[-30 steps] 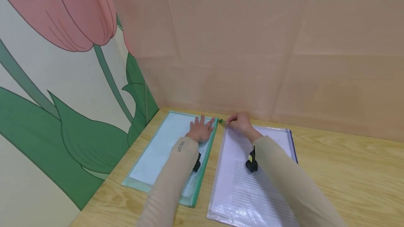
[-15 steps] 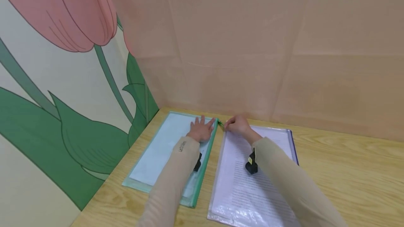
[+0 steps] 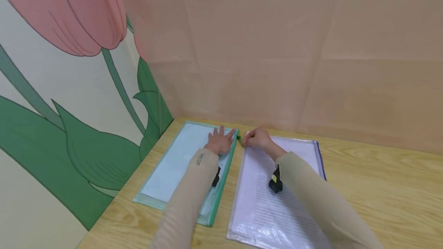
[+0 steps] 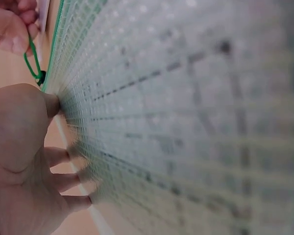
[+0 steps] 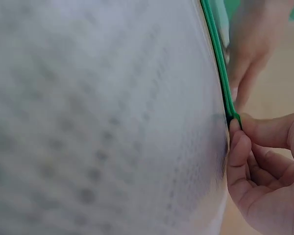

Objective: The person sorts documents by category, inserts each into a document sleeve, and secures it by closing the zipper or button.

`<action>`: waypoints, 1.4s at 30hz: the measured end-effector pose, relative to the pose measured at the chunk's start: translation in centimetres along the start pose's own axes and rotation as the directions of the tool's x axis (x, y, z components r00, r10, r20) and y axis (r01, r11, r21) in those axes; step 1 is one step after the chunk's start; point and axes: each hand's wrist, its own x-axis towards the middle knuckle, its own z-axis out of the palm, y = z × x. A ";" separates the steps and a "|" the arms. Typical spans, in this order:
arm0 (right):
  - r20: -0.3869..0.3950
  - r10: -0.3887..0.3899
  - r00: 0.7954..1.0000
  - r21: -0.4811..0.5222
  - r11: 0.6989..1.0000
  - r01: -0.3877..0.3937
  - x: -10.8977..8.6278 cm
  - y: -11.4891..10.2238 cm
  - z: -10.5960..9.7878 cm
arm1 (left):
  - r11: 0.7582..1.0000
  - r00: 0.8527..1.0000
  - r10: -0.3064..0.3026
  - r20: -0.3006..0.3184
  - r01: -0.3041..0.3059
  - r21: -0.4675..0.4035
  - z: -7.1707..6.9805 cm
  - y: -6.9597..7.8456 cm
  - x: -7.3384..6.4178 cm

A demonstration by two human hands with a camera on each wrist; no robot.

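A mesh zipper pouch (image 3: 165, 168) with green edging lies flat on the table, a white sheet showing through it. My left hand (image 3: 220, 142) rests on its far right part, fingers spread and straight; in the left wrist view the hand (image 4: 19, 161) lies against the mesh. Along the pouch's right side runs a green zipper (image 5: 216, 51). My right hand (image 3: 258, 140) pinches the zipper's pull cord (image 4: 31, 55), a small green loop, between thumb and fingertips near the far corner. A dark slider (image 4: 40, 77) joins the loop to the zipper.
To the right lies a second clear pouch (image 3: 247, 214) with purple edging and a printed page inside; my right forearm passes over it. Behind the wooden table (image 3: 373, 187) stands a beige covered wall (image 3: 259, 49). A painted flower wall (image 3: 104, 141) borders the left side.
My right hand has moved slightly toward me and left, drawing the pull cord and slider a short way along the zipper. The left hand stays in place on the pouch.
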 end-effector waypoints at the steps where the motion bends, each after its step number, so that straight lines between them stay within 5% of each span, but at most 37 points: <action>1: 0.011 -0.010 1.000 0.007 1.000 0.010 -0.1 -0.1 0.0 | 1.000 1.000 -0.004 0.002 0.004 0.003 0.0 0.0 0.1; 9: 0.034 0.007 0.999 0.012 1.000 -0.007 -1.0 -0.4 -0.1 | 1.000 1.000 -0.014 0.015 0.015 -0.022 0.4 -0.3 0.9; 42: 0.096 0.025 0.995 0.012 1.000 -0.027 -2.7 0.1 -0.9 | 0.999 1.000 -0.027 0.009 0.028 -0.034 -0.2 0.9 0.4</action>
